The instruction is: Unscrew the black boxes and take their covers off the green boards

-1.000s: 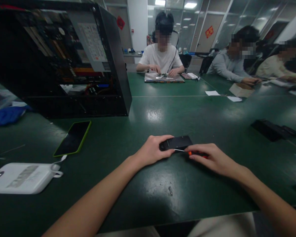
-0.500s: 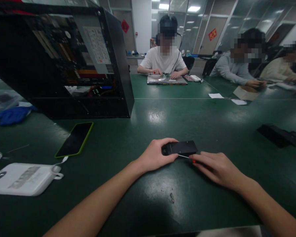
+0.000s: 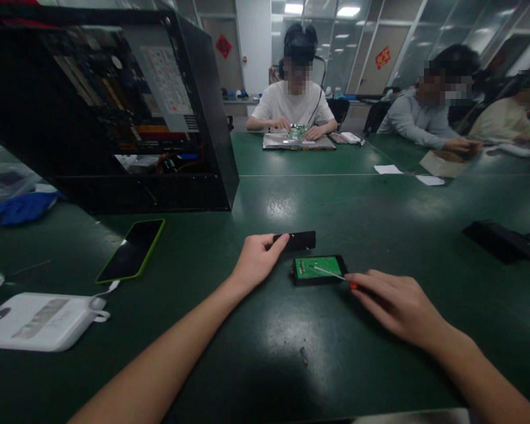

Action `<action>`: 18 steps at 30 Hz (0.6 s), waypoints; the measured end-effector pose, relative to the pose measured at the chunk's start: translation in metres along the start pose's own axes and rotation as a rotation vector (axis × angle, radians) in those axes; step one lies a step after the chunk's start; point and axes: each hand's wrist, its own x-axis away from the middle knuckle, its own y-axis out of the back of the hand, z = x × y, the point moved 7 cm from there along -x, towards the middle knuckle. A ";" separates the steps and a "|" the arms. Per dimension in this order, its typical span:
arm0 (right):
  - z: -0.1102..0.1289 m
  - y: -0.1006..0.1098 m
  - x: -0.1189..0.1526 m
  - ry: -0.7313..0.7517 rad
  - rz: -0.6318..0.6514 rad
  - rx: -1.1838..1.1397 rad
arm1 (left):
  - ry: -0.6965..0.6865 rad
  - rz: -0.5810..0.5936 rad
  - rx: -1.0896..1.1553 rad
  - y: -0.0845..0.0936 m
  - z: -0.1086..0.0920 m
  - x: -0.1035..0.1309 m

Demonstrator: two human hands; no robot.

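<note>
A small black case [image 3: 320,282] lies on the table with its top off, and a green circuit board [image 3: 311,265] shows inside it. Just behind it, my left hand [image 3: 257,259] pinches a flat black cover [image 3: 302,240] between thumb and fingers, tilted up and apart from the case. Between the fingers of my right hand [image 3: 395,299] is a thin screwdriver [image 3: 331,273] with a bit of red at its handle. Its metal shaft reaches over the board; whether the tip touches it I cannot tell.
At the left stand an open computer case [image 3: 207,118], a phone [image 3: 132,250] with a green edge and a white power bank [image 3: 39,321]. A blue glove [image 3: 22,207] lies behind. A black object [image 3: 497,240] rests at right. Several people sit across the green table [image 3: 380,218].
The black cover has come off the case, and my left hand has carried it back and left. The green board is now exposed. My right hand stays near with the screwdriver.
</note>
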 end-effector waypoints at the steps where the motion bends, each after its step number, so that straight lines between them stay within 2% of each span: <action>1: -0.005 0.004 0.002 -0.057 -0.044 -0.011 | -0.010 -0.011 -0.042 0.002 0.001 -0.001; 3: -0.015 0.010 0.005 -0.171 -0.122 -0.006 | -0.040 -0.026 -0.096 0.006 0.003 -0.004; 5: -0.024 0.009 0.006 -0.267 -0.145 0.017 | -0.074 -0.033 -0.181 0.009 0.004 -0.006; 11: -0.037 -0.011 0.006 -0.390 0.001 0.044 | -0.142 -0.022 -0.319 0.008 0.003 -0.006; 14: -0.033 -0.007 0.004 -0.385 -0.021 0.097 | -0.185 0.019 -0.433 0.003 0.000 -0.004; 16: -0.025 -0.003 -0.005 -0.323 -0.031 0.116 | -0.204 0.046 -0.508 0.000 0.000 -0.004; 18: -0.014 -0.006 -0.018 -0.233 0.016 0.109 | -0.210 0.059 -0.532 -0.001 0.002 -0.005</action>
